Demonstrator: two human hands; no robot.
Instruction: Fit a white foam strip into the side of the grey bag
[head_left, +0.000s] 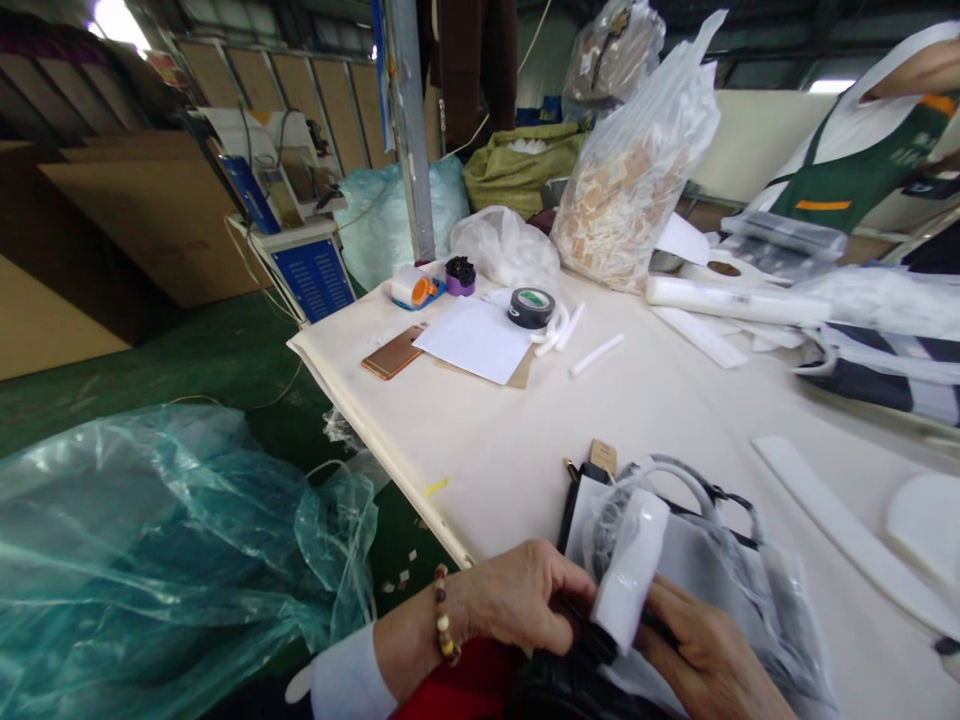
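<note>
A black and grey handbag (694, 555) lies at the table's near edge, its handles wrapped in white and clear plastic. A brown tag (604, 457) sticks up at its far corner. My left hand (517, 597), with a beaded bracelet at the wrist, is closed, thumb and fingers pinching a dark edge of the handbag. My right hand (701, 650) is on the other side of a white plastic-wrapped piece (631, 570), its fingers curled on the bag's dark part. The fingertips of both hands are partly hidden. Below them, the black near part of the bag runs out of view.
On the table (480, 450) lie a phone (392, 352), white paper (476, 340), black tape (531, 308), a tape dispenser (417, 287) and white foam strips (847, 530). A bag of scraps (630, 190) stands behind. A person in a green apron (855, 170) is at right. Teal plastic (172, 560) covers the floor at left.
</note>
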